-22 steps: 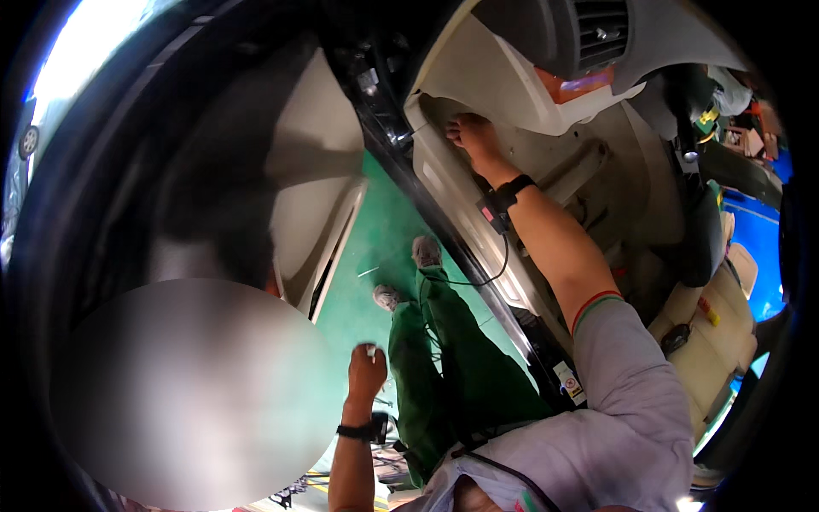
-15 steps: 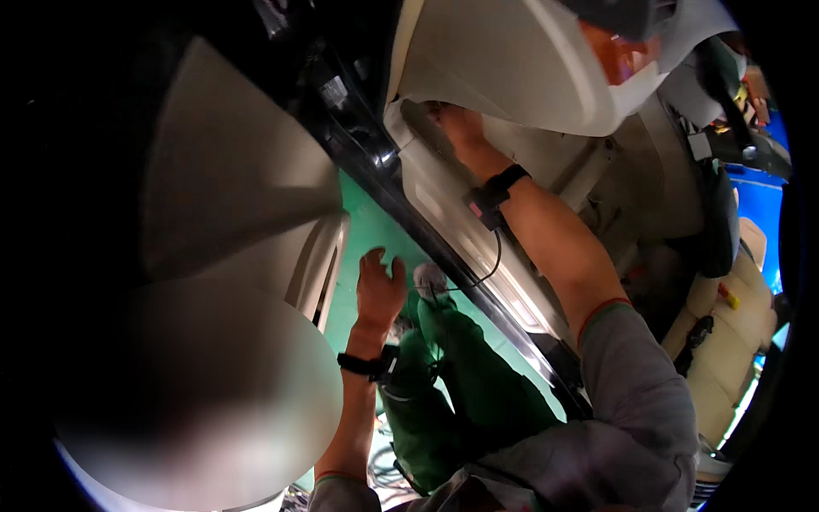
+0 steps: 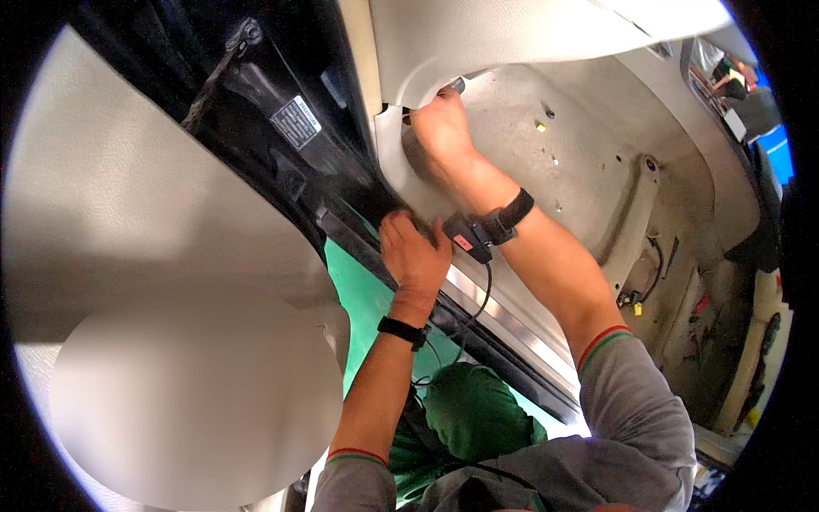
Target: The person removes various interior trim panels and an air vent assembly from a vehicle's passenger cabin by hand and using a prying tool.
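Grey sleeves [image 3: 636, 397] carry red-green trim [image 3: 357, 455]; the wrist straps [image 3: 516, 207] are black.

Grey sleeves [image 3: 640, 397] edged in red and green bands, green trousers [image 3: 478, 410], black wrist straps [image 3: 399, 330], beige trim panel [image 3: 512, 34], green floor [image 3: 351, 277], silver sill strip [image 3: 519, 335], bright yellow connector [image 3: 637, 309]

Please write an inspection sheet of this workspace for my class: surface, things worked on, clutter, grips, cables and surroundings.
Surface: beige car floor, marked with small dark spots.
Things worked on: beige trim at the door opening; metal sill running down from it.
Clutter: small yellow bit on the car floor.
Grips: left grip spread near the sill's upper end, contact unclear; right grip curled beside the trim, hold unclear.
Cables: black cable from a box worn by the right grip; dark wire near a yellow plug.
Surroundings: door at left; green floor outside.
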`<state>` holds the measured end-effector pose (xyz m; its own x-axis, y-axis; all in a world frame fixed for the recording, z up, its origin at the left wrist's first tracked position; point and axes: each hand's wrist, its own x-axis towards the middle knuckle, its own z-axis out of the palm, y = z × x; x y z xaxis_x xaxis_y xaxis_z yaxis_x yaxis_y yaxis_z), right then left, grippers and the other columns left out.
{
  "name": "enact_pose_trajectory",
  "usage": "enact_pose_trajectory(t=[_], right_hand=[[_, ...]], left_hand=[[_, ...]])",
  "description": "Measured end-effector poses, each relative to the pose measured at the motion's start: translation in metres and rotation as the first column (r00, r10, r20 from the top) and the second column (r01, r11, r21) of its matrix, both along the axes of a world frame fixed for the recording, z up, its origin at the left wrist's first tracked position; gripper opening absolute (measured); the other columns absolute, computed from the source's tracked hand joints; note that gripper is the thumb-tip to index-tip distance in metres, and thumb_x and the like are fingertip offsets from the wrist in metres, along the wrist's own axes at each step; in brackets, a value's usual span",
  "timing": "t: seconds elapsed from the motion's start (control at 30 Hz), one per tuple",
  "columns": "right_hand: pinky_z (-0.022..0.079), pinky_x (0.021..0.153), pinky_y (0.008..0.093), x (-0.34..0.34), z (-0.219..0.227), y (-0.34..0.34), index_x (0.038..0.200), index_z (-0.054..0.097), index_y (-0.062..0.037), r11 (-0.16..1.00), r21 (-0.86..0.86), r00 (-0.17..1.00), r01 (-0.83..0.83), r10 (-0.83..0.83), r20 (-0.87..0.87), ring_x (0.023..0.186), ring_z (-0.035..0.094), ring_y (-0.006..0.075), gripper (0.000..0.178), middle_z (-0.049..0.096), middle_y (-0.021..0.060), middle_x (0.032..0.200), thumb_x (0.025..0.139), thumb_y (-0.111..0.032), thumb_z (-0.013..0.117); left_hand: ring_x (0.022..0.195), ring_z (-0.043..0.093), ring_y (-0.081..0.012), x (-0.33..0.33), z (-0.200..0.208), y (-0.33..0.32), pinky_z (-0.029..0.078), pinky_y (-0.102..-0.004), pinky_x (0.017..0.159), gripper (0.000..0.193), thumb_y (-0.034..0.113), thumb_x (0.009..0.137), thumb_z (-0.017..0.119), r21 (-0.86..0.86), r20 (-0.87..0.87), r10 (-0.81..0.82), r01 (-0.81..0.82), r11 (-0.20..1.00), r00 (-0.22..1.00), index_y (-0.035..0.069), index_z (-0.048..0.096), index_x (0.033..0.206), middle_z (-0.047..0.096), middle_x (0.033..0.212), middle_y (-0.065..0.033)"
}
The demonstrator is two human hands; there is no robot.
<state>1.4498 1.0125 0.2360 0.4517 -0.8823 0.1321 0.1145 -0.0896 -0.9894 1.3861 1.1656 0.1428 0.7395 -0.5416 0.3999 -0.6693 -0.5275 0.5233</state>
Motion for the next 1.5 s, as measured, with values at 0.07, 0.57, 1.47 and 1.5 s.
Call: enact_pose_trajectory(t=[0.07,0.57,1.47,1.5], right_hand=[[0.049,0.085,0.0388,0.01,0.0,0.001,0.109,0.067,0.0026,0.98,0.194,0.998,-0.033,0.024,0.052,0.092,0.065,0.0312,0.03,0.07,0.0195,0.1,0.095,-0.021,0.053],[0.05,0.076,0.0418,0.009,-0.017,-0.008,0.109,0.064,0.0022,0.912,0.398,0.995,-0.103,0.095,0.039,0.086,0.063,0.0267,0.032,0.068,0.0141,0.101,0.094,-0.023,0.052],[0.053,0.079,0.0327,-0.019,-0.045,-0.019,0.087,0.07,-0.0079,-0.326,-0.477,0.541,-0.816,-0.722,-0.431,0.089,0.066,0.0243,0.014,0.069,0.0106,0.09,0.082,-0.017,0.06],[0.052,0.079,0.0322,-0.017,-0.043,-0.012,0.088,0.071,-0.0088,-0.339,-0.399,0.496,-0.852,-0.767,-0.407,0.092,0.066,0.024,0.015,0.069,0.0099,0.093,0.083,-0.018,0.059]], left_hand=[[0.1,0.053,-0.0417,0.007,-0.005,0.002,0.045,-0.0501,0.086,0.036,0.021,0.081,0.068,-0.07,0.005,0.0,0.0,0.998,1.0,-0.002,0.051,0.103,0.054,0.103,-0.0216],[0.097,0.054,-0.0422,-0.004,-0.005,-0.006,0.048,-0.0494,0.085,0.036,0.016,0.072,0.068,0.037,0.042,0.057,-0.058,0.998,0.997,-0.002,0.049,0.097,0.054,0.103,-0.0223],[0.095,0.053,-0.0437,0.005,-0.005,-0.004,0.045,-0.052,0.084,0.033,0.018,0.072,0.065,0.037,0.017,0.004,-0.004,0.999,1.0,-0.002,0.049,0.092,0.054,0.095,-0.0235],[0.094,0.053,-0.043,0.009,-0.008,-0.001,0.046,-0.0513,0.082,0.033,0.02,0.072,0.065,0.045,0.045,0.013,-0.015,0.999,0.999,-0.001,0.049,0.09,0.054,0.096,-0.0228]])
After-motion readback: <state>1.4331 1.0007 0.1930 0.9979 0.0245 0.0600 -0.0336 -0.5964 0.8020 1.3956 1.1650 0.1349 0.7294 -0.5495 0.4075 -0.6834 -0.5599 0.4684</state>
